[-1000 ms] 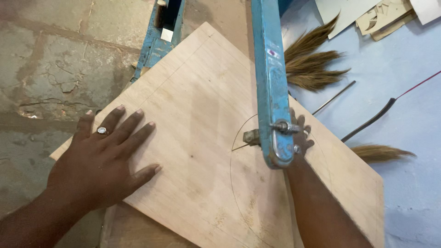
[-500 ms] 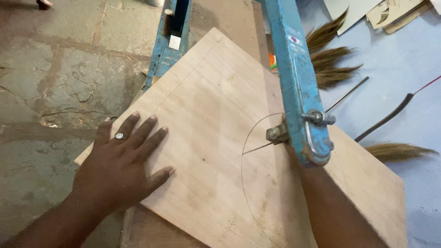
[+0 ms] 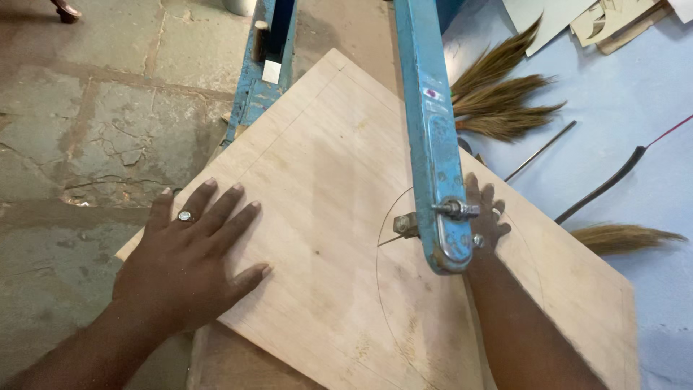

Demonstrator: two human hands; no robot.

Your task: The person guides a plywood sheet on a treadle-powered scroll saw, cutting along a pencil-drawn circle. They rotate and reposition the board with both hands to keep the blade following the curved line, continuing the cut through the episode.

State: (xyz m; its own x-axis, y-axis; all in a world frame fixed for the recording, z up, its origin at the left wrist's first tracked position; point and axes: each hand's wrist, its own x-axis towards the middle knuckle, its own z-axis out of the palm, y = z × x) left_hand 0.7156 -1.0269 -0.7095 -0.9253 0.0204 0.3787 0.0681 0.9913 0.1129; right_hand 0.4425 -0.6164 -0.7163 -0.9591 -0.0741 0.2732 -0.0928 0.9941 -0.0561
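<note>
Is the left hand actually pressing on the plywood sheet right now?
Touching. The head view shows the left hand lying flat with fingers spread on the plywood sheet, palm at its near-left edge, no gap visible beneath the fingers.

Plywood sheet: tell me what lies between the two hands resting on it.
In the head view, bare plywood sheet with a pencilled arc lies between the left hand and right hand; the blue saw arm hangs over it beside the right hand.

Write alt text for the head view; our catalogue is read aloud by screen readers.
Two bare hands press flat on a plywood sheet with a pencilled circle: the left hand, wearing a ring, and the right hand, partly hidden behind a blue saw arm. Brooms lie on the floor beyond.
</note>
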